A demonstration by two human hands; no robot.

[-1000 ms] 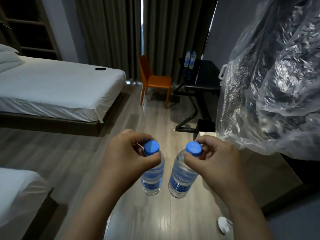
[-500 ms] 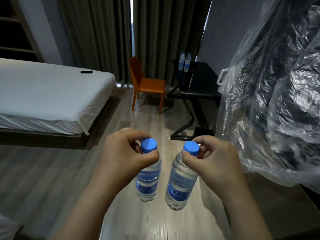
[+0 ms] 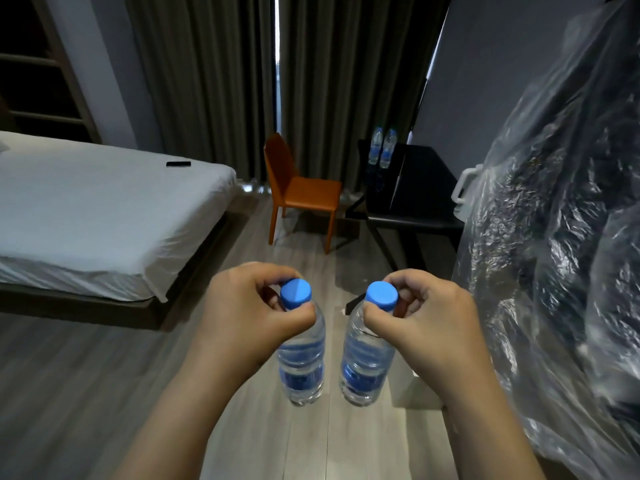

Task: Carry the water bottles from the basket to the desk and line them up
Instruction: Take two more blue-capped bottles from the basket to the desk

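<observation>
While both arms reach forward over the wooden floor (image 3: 104,393), each hand carries one water bottle by its neck. The left hand (image 3: 242,317) is closed around the neck of the left bottle (image 3: 303,362), just under its blue cap (image 3: 295,293), and the bottle hangs upright below the fingers. The right hand (image 3: 426,323) grips the right bottle (image 3: 367,365) in the same way, under its own blue cap (image 3: 382,296). The two bottles are close together but do not touch. Far ahead, two more bottles (image 3: 382,147) stand side by side on the black desk (image 3: 426,188), next to an orange chair (image 3: 301,192). A white bed (image 3: 104,209) is at the left, and crumpled clear plastic (image 3: 561,237) fills the right side.
</observation>
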